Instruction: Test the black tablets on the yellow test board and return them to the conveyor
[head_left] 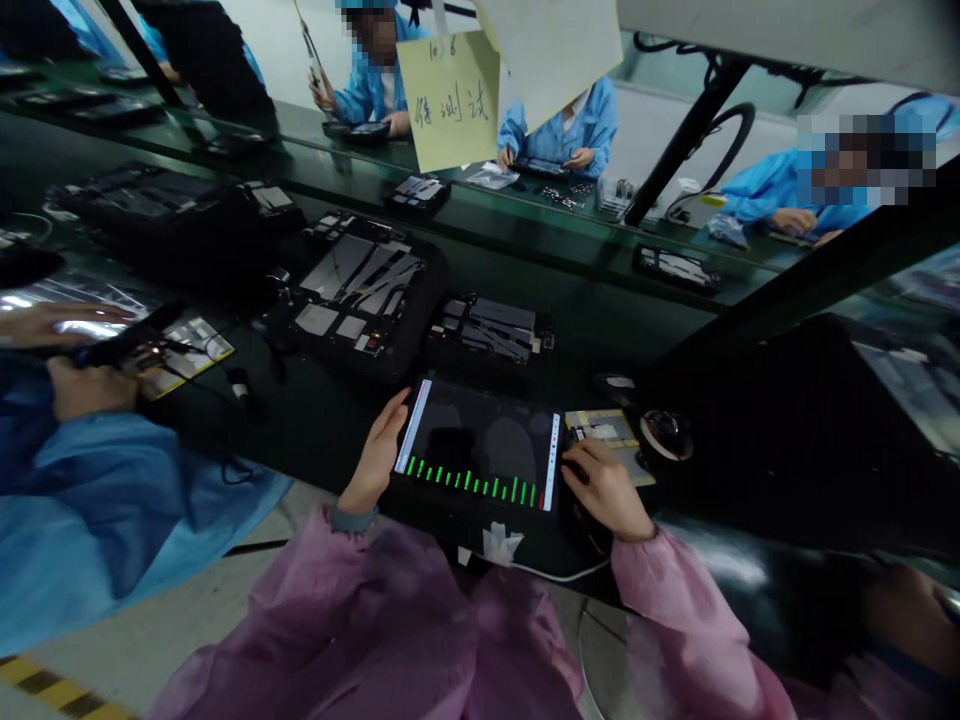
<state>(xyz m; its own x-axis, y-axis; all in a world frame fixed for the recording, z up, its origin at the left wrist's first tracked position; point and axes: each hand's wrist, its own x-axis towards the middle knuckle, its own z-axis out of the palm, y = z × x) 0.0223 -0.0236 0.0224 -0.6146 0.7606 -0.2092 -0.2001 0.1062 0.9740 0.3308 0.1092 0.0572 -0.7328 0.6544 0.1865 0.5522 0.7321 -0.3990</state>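
A tablet (pixel 480 440) with a lit screen lies in front of me, showing a row of green bars along its lower side and pale strips at both ends. My left hand (pixel 373 462) grips the tablet's left edge, thumb side up, the rest of its fingers hidden behind. At the opposite edge, my right hand (pixel 606 488) has bent fingers against the tablet's side. Under and beside that hand is a yellow-edged board (pixel 604 430). White tape (pixel 501 543) and a white cable (pixel 562 575) sit just below the tablet.
Opened tablets (pixel 487 328) and a stack of device parts on a black case (pixel 360 285) stand behind. A round tape roll (pixel 666 435) is at right. A co-worker's blue sleeve (pixel 150 500) is close on the left. A yellow note (pixel 450 100) hangs ahead.
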